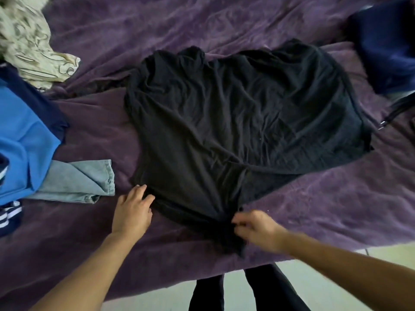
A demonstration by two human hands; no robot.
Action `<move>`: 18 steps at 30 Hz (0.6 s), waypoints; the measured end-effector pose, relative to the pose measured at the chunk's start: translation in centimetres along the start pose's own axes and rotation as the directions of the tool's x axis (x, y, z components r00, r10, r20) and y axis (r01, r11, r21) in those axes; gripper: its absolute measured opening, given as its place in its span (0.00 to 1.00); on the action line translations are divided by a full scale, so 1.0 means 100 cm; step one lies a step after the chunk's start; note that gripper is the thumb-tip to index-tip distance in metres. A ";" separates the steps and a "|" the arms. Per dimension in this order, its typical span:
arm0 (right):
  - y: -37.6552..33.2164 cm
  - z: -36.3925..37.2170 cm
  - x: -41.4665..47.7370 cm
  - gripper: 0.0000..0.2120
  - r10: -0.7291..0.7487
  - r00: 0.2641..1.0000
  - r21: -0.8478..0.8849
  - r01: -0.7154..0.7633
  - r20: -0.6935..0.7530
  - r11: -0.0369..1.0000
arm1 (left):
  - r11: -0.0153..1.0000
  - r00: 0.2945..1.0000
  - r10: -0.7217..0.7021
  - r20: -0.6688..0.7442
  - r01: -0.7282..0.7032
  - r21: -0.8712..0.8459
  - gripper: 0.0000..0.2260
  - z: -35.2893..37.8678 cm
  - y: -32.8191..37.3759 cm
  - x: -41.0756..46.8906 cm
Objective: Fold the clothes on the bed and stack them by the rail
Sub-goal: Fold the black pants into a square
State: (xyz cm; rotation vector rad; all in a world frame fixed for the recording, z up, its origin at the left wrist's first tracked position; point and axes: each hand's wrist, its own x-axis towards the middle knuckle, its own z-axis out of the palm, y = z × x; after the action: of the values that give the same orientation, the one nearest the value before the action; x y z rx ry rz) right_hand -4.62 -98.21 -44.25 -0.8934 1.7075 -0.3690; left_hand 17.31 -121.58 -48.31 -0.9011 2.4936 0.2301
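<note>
Your black, crumpled jersey garment [235,122] lies spread across the middle of the frame on the purple plush bed cover [224,21], wide toward the upper right and narrowing to a bunched point at the lower centre, near the bed's front edge. Your right hand [253,230] sits at that bunched point, its grip pinched shut on the black cloth, with the fabric gathered into tight folds around the fingertips and a short tail of it hanging below toward the edge of the bed. Your left hand [132,209] lies at the lower left of the garment, palm down on the cover, its grip released: the fingers are spread and their tips touch or slightly overlap the garment's near-left hem, holding nothing that you can see. The two hands stand apart from each other, with the garment's near hem running between them. At the left edge of the frame a bright blue and navy top [24,135] rests partly over a pale grey-blue denim piece [83,180], just beside your left hand but not touching the black garment. A navy cloth with white stripes [9,215] shows below them at the left edge. In the upper left lies a cream fabric with a dark swirling print [31,41], and in the upper right a dark navy bundle [386,46], with a black strap with a metal end [395,113] just below it. Pale floor [235,290] and dark trouser legs [269,288] show at the bottom.
</note>
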 end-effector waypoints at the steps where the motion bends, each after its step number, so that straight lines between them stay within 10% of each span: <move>1: -0.006 -0.016 0.009 0.05 0.056 0.998 0.173 -0.054 -0.006 0.983 | 1.000 1.000 -0.016 0.007 0.015 0.018 0.15 -0.003 0.001 -0.001; 5: 0.001 -0.073 0.046 0.10 0.205 0.975 0.319 -0.168 -0.088 0.933 | 0.997 0.997 0.069 -0.043 -0.068 0.034 0.26 -0.012 0.019 -0.004; 7: 0.033 -0.107 0.048 0.13 0.130 0.929 -0.075 -0.165 -0.345 0.983 | 0.965 0.961 0.260 -0.093 -0.260 0.013 0.33 -0.014 0.049 -0.007; 12: 0.142 -0.183 0.014 0.30 -0.052 0.822 -0.652 -0.408 -0.567 0.639 | 0.917 0.920 0.386 -0.066 -0.390 -0.078 0.43 -0.001 0.144 -0.006; 15: 0.201 -0.217 -0.008 0.40 0.052 0.795 -0.673 -0.545 -0.605 0.500 | 0.941 0.940 0.337 0.043 -0.336 -0.046 0.30 0.006 0.187 0.008; 18: 0.232 -0.244 -0.015 0.25 0.082 0.761 -0.519 -0.512 -0.643 0.684 | 0.970 0.967 0.229 0.116 -0.216 -0.110 0.13 0.009 0.205 0.016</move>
State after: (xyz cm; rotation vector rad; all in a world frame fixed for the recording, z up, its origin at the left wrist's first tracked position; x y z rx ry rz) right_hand -35.64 -86.46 -50.14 -1.0212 2.6194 0.3017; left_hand 3.50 -106.37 -49.98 -0.6193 2.4785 0.4723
